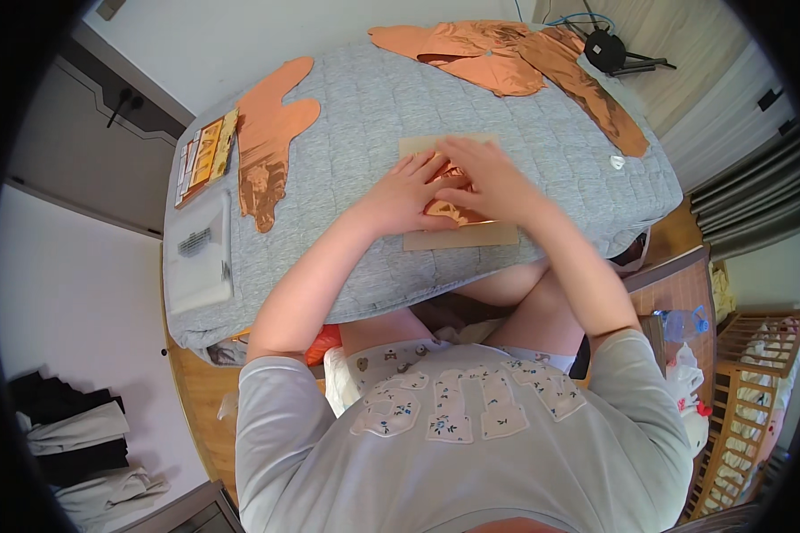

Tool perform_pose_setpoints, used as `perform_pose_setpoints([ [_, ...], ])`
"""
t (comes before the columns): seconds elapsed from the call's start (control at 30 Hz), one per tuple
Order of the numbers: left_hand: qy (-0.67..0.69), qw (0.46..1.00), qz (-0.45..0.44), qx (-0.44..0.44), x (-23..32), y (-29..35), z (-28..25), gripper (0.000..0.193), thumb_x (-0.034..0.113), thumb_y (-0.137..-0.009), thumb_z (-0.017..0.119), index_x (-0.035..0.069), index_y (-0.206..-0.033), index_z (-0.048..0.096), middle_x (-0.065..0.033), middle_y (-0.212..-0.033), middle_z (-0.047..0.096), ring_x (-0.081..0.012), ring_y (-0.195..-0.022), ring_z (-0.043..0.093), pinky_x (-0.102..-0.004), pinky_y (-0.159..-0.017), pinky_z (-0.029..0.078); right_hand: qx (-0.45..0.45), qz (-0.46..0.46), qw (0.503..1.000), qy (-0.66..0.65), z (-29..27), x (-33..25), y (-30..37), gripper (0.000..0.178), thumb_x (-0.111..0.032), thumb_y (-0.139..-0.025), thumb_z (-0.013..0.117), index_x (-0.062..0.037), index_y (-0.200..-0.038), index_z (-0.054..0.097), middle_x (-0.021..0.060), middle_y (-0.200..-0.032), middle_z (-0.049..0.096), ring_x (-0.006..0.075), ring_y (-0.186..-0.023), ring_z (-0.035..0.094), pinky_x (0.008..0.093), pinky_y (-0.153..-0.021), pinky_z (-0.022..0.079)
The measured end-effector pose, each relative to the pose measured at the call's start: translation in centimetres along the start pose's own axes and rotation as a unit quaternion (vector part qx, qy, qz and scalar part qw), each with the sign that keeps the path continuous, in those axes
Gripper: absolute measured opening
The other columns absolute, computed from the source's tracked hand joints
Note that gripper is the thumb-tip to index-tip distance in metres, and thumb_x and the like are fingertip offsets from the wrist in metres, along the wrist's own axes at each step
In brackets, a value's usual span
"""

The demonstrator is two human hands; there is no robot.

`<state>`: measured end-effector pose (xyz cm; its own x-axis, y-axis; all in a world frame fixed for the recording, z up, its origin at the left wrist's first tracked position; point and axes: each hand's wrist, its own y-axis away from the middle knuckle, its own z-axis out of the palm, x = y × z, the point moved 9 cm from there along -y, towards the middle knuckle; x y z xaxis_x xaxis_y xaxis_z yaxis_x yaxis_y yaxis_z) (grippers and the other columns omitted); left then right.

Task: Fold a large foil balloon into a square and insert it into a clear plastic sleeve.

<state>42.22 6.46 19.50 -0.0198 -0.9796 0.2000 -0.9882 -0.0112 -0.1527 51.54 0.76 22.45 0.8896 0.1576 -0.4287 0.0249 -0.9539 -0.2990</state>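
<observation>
In front of me a shiny copper-coloured foil piece lies on a tan cardboard sheet, on the grey quilted mattress. My left hand rests on the foil's left side, fingers stretched out. From the right, my right hand lies over it with its fingers extended, the fingertips close to the left hand's. Between them they cover much of the foil, so its full shape is hidden. A flat copper foil balloon lies at the left. Another crumpled foil balloon is spread along the far edge.
Left on the mattress are an orange-and-white flat package and a clear plastic sleeve. A small white item lies at the right. Beyond stand a black round device, a water bottle and a wooden crib.
</observation>
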Motion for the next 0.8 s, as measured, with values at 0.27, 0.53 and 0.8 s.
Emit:
perform_pose_setpoints([
  [0.27,0.138,0.984,-0.109,0.042,-1.1,1.0,-1.2,0.115,0.045,-0.071,0.090,-0.002,-0.156,0.028,-0.0235,-0.160,0.040,-0.0422,-0.152,0.032,-0.0549,-0.127,0.020,0.054,0.062,0.994,0.070,1.9,-1.1,0.7,0.084,-0.052,-0.090,0.071,-0.0057,-0.155,0.043,0.0198,-0.161,0.041,0.0371,-0.149,0.039,0.0506,-0.124,0.025],
  [0.53,0.058,0.979,-0.192,-0.031,-2.6,2.4,-1.3,0.126,0.055,-0.071,0.085,0.001,-0.163,0.019,-0.0248,-0.168,0.026,-0.0406,-0.158,0.018,-0.0573,-0.128,0.011,-0.006,0.070,0.982,0.178,3.1,-1.1,0.8,0.083,-0.060,-0.093,0.061,-0.0068,-0.155,0.044,0.0171,-0.164,0.038,0.0382,-0.154,0.031,0.0639,-0.123,0.019],
  [0.8,-0.010,0.974,-0.203,-0.096,-2.9,2.3,-1.1,0.141,0.071,-0.061,0.084,0.004,-0.166,0.017,-0.0244,-0.172,0.013,-0.0418,-0.160,0.005,-0.0585,-0.128,0.006,-0.014,0.089,0.984,0.156,2.9,-0.9,0.8,0.088,-0.062,-0.088,0.065,-0.0088,-0.155,0.045,0.0156,-0.164,0.037,0.0383,-0.154,0.030,0.0701,-0.120,0.016],
])
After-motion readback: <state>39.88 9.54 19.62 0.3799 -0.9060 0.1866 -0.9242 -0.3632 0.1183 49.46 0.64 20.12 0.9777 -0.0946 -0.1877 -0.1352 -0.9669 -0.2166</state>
